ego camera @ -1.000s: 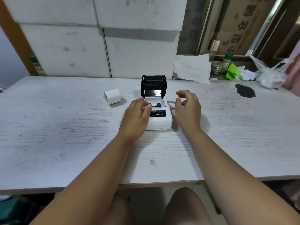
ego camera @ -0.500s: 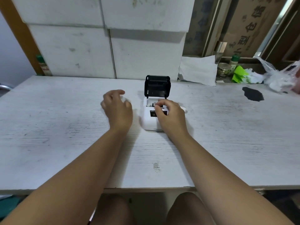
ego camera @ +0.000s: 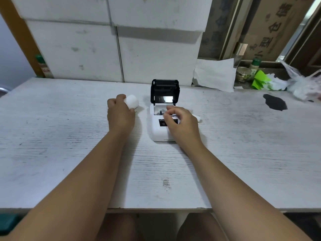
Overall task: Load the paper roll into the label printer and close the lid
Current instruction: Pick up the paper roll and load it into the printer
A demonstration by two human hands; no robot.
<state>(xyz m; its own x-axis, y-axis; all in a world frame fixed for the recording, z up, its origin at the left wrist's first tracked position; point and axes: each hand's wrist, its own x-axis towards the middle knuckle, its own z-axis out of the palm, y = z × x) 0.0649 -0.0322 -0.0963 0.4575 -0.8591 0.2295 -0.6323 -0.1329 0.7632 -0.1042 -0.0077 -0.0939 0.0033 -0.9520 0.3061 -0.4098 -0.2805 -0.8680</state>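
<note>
A small white label printer (ego camera: 159,131) stands in the middle of the white table (ego camera: 69,153). Its black lid (ego camera: 164,91) is swung up and open at the back. My left hand (ego camera: 119,113) is closed around the white paper roll (ego camera: 132,101), just left of the printer and slightly off the table. My right hand (ego camera: 182,124) rests on the printer's top, fingers curled at the front edge of the open paper bay and covering part of the black panel. The bay looks empty where it shows.
White foam blocks (ego camera: 111,49) stand along the table's back edge. At back right are a sheet of white paper (ego camera: 215,75), a glass jar (ego camera: 242,73), a green-capped bottle (ego camera: 254,66), green scraps (ego camera: 260,80) and plastic bags (ego camera: 302,84). A black patch (ego camera: 274,102) marks the table.
My left hand left the printer, went left to the paper roll and closed on it. My right hand moved from beside the printer onto its top. The camera view shifted slightly left.
</note>
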